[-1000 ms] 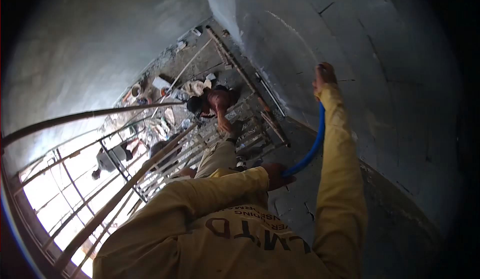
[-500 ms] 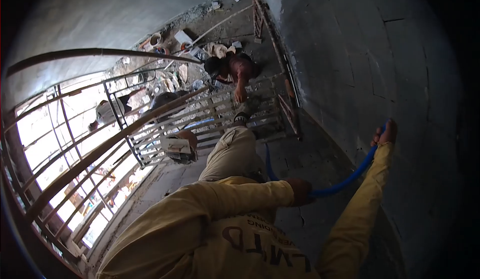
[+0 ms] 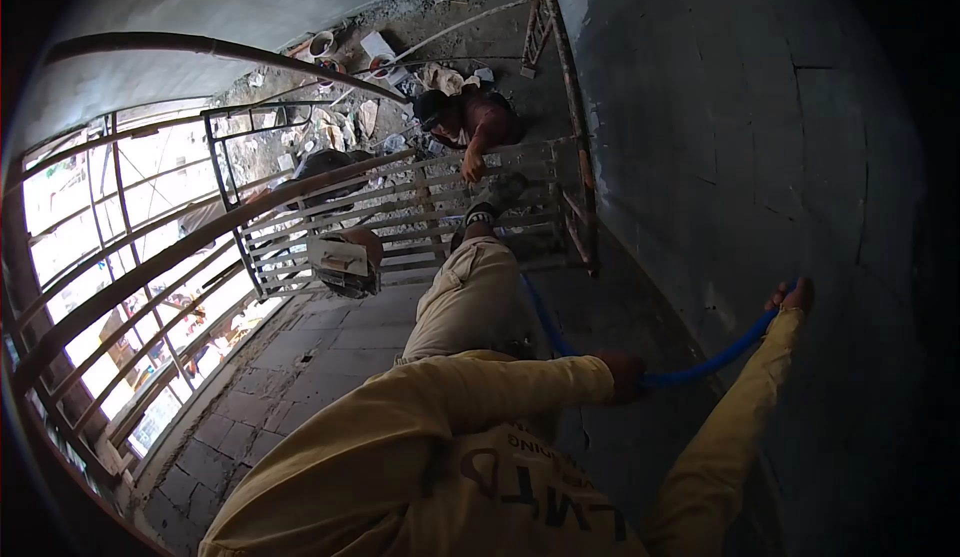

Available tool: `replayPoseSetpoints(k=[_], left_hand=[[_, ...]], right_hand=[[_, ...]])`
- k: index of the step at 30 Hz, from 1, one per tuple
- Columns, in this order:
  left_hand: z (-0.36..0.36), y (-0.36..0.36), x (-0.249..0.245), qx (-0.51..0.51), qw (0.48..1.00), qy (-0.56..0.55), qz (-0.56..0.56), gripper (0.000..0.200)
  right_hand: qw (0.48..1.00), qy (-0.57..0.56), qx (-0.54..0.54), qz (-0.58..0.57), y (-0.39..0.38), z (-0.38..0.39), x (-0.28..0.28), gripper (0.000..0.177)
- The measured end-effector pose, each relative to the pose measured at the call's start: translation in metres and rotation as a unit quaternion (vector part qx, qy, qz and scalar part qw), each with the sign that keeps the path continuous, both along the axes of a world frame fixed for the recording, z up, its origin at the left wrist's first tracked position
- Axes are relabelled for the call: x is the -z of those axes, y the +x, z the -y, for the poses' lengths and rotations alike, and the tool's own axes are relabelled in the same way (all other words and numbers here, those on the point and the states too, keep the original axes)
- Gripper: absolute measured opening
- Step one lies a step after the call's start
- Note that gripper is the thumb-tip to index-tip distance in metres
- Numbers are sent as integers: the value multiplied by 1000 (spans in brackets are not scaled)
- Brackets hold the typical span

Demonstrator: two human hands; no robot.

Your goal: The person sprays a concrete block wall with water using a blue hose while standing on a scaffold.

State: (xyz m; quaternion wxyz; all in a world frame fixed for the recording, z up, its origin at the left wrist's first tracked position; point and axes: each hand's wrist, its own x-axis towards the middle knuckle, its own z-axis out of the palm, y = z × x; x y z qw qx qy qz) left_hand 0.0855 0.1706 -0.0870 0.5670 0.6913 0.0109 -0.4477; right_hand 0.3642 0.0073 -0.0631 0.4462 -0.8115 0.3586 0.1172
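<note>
A blue hose (image 3: 708, 367) runs between my two hands and hangs in a curve. My left hand (image 3: 626, 377) is closed around it in front of my chest, its fingers mostly in shadow. Farther out to the right, my right hand (image 3: 791, 295) grips the hose's upper end close to the dark wall (image 3: 830, 177). From my left hand, the other part of the hose drops behind my forearm, past my trouser leg (image 3: 470, 292). My foot rests on the slatted metal scaffold platform (image 3: 400, 227).
Below the platform is another person (image 3: 485, 122) with an arm reaching toward the slats. A container topped by a pale board (image 3: 340, 257) stands left of my leg. Wooden poles (image 3: 190, 272) cross before the bright window opening (image 3: 110, 287). Rubble and buckets (image 3: 322, 45) lie on the floor beyond.
The view has tilted slightly. My right hand is lower on the wall side, my left hand a little farther right, and the hose between them hangs flatter. Both hands keep their hold.
</note>
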Motion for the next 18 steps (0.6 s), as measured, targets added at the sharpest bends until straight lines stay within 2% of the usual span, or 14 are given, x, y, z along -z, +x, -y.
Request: replayPoseSetpoints(k=[4,7,8,11,18], left_hand=[[17,3,0,-11,1000,-17,-12,43],[25,2,-1,-8,1000,12,21,44],[26,4,2,-3,1000,7,9,44],[41,-1,0,3,999,-21,-36,43],[54,-6,9,18,1000,-17,-13,41]], right_hand=[[1000,-26,8,-7,8,24,2,38],[999,-42,18,-28,15,40,8,39],[999,-20,-19,-28,18,56,15,39],[999,-5,-11,-40,18,76,24,40],[1000,-12,-13,-19,-1,75,13,35]])
